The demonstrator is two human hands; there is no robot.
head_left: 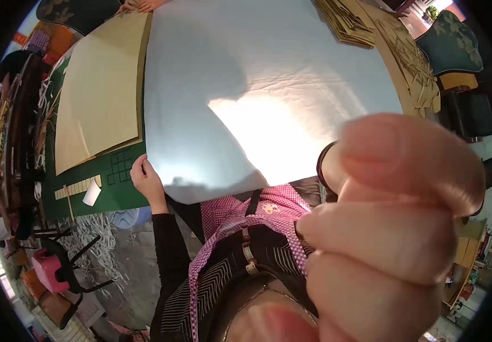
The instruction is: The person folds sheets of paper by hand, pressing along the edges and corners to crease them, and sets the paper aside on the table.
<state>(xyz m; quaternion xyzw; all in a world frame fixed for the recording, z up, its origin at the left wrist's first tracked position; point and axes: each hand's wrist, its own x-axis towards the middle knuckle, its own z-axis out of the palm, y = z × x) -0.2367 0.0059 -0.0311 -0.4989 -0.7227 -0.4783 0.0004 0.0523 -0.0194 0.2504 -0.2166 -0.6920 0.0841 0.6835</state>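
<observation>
A large pale blue sheet (194, 85) with a glossy, creased surface covers the table in front of me. My left hand (146, 179) is at its near left edge, thumb and fingers closed together on the sheet's border. Very close to the camera, my right hand (394, 228) fills the lower right with curled fingers. It is partly blurred and hides the sheet's near right corner. What its fingers hold, if anything, is hidden. Left of the sheet, a stack of tan cardboard sheets (103, 85) lies on a green table surface (115, 196).
Another person's hand (150, 4) rests at the far left edge of the sheet. Folded cardboard strips (346, 25) are piled at the far right. A white paper piece (91, 192) lies near left. A pink-seated chair (49, 268) and white shreds (95, 233) are on the floor.
</observation>
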